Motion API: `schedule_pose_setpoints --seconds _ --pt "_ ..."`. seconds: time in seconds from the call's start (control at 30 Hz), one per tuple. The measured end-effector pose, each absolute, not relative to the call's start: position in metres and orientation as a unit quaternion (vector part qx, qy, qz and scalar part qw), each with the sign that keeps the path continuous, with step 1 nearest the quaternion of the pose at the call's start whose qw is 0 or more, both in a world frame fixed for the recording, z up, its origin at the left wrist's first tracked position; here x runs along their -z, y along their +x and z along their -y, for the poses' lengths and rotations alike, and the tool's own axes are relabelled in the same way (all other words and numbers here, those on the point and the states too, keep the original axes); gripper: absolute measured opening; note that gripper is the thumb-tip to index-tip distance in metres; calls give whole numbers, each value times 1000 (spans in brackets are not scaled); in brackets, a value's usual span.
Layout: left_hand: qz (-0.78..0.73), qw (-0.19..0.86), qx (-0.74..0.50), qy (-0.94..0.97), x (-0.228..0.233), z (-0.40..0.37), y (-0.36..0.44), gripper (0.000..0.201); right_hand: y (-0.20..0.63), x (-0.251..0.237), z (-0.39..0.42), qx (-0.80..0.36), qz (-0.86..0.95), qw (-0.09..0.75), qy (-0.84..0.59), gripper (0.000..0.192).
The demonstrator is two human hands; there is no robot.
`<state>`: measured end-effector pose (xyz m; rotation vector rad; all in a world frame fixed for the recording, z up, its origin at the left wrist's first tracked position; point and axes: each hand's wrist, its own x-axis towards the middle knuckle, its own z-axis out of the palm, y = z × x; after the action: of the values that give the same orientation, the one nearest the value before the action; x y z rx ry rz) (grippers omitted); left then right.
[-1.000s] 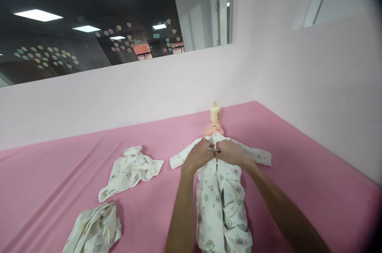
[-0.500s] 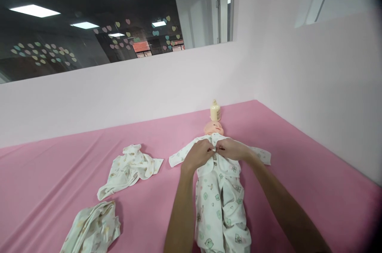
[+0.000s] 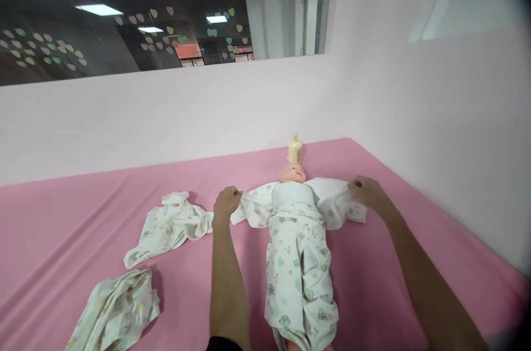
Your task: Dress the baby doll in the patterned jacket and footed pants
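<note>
A baby doll [image 3: 292, 173] lies on its back on the pink sheet [image 3: 191, 290], its head toward the wall. It wears white printed pants [image 3: 299, 273] and a white printed baby jacket [image 3: 261, 204], whose front is spread apart over a plain white layer [image 3: 292, 193]. My left hand [image 3: 227, 202] pinches one front edge of the jacket, pulled out to the left. On the other side, my right hand [image 3: 365, 190] is closed on the opposite front edge, held out to the right. The jacket's sleeves stretch out sideways beneath the opened flaps.
A cream pump bottle [image 3: 295, 151] stands behind the doll's head, near the white wall [image 3: 166, 124]. To the left lie a crumpled white printed garment [image 3: 172, 226] and a bundled printed cloth [image 3: 116, 309]. A window [image 3: 124, 14] with heart stickers is above.
Both hands have moved from the middle of the doll's chest outward to either side. The jacket front has come open, baring the white layer beneath. The camera view has shifted slightly.
</note>
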<state>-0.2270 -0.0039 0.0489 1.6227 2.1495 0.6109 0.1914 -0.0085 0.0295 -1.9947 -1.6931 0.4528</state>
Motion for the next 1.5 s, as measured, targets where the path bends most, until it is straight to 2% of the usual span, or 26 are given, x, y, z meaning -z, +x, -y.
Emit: schedule_pose_setpoints --seconds 0.07,0.17,0.23,0.27,0.33,0.43,0.5,0.6,0.73,0.97,1.07,1.27,1.5 --pt "-764 198 -237 567 -41 0 -229 23 213 -11 9 -134 591 189 -773 20" --pt "-727 232 -264 590 -31 -7 -219 51 226 10 11 -88 580 107 -803 20" --pt "-694 258 -249 624 -25 -12 -208 66 216 15 13 -62 590 103 -799 21" --pt "-682 264 -237 639 -22 -15 -202 68 204 13 14 -50 601 119 -789 21" --pt "-678 254 -219 654 -16 -20 -191 55 171 6 16 -32 641 171 -748 22" --pt "-700 220 -226 641 -8 -25 -183 20 106 -10 17 -51 738 224 -634 27" --pt "-712 206 -235 629 -5 -28 -182 11 63 -18 13 -60 800 216 -556 28" --pt "-726 200 -255 607 -1 -31 -186 12 11 -23 -2 -37 865 129 -483 33" --pt "-730 211 -286 584 4 -34 -191 17 -30 -17 -31 -39 886 60 -458 33" --pt "-694 256 -306 599 14 -38 -197 20 -59 -3 -58 -29 890 -23 -455 59" --pt "-685 281 -289 607 17 -37 -204 25 -60 -3 -61 -21 887 -27 -460 65" --pt "-696 295 -298 582 20 -34 -228 13 -34 -20 -58 -27 894 4 -447 39" --pt "-756 296 -283 511 29 -27 -249 10 -1 -33 -56 -24 885 40 -463 40"
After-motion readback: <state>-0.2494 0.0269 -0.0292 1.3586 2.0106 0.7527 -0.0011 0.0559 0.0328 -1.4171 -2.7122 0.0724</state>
